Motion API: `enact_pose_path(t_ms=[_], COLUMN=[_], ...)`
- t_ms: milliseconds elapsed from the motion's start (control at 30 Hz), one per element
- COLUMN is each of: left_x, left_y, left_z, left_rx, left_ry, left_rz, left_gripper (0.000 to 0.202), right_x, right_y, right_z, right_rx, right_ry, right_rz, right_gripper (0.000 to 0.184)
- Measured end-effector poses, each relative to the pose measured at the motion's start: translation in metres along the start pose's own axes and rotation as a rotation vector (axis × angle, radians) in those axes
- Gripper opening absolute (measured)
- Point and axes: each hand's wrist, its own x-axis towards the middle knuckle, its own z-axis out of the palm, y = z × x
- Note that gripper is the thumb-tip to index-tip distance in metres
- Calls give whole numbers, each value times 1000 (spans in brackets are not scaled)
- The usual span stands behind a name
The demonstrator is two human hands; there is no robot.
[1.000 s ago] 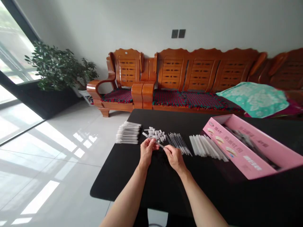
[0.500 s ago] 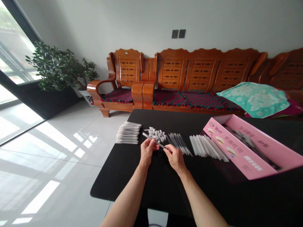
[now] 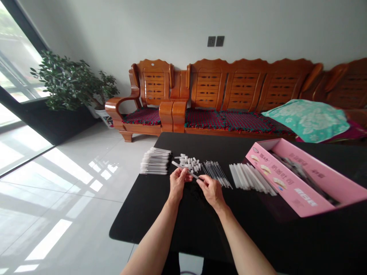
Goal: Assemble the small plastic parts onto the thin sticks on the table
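Wooden sofa: stands along the far wall behind the desk, with red woven cushions; a matching armchair stands at its left end.
Desk: black and glossy, fills the near right of the scene and carries all the small parts.
Potted plant: far left, by the window.
Pink box: lies open on the right of the desk, with dark items inside that are too blurred to tell.
Green cloth: lies on the sofa seat, beyond the box.
Left hand: fingers pinched together on the slim white tube near its middle, just above the desk.
Right hand: close beside the left hand, fingertips clamped on the near right end of the same tube.
Row of white tubes: lies side by side between the pink box and the right hand.
Stacked bundle: white sticks piled at the desk's left edge, far left of the hands.
Thin clear refills: fanned out just beyond the right hand.
Small white caps: a loose cluster just beyond both hands.
Slim white tube: held between the two hands, slanting from far left to near right, its far tip near the caps.
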Motion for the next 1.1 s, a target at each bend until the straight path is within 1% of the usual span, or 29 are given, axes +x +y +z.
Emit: enact_pose_path(t_ms=[100,233,400,533,700,833,1000,1100], left_x=[0,1,1,0,0,0,0,-1], left_y=[0,-1,-1,-1,-1,-1,0,0], left_z=[0,-1,-1,-1,-2,-1,0,0], left_rx=[5,5,6,13,17,25,16,17], left_ry=[-1,-5,0,-2,-1,-6,-2,-11], left_rz=[-8,-5,-1,-4,3,3,1,1], left_gripper=[40,40,41,41,40,40,40,40], right_x=[0,0,0,0,0,0,0,0], right_y=[-1,-3,-5,-3,-1,0,0,0], right_z=[-1,-2,-3,-2,-1,0,-1,-1], right_rx=[3,1,0,-1,5,19,16,38], right_ry=[-4,16,-20,11,-27,-4,-31,-18], right_rz=[-20,36,-13,35,0,35,-12,15], right_gripper=[32,27,34,27,33,27,34,30])
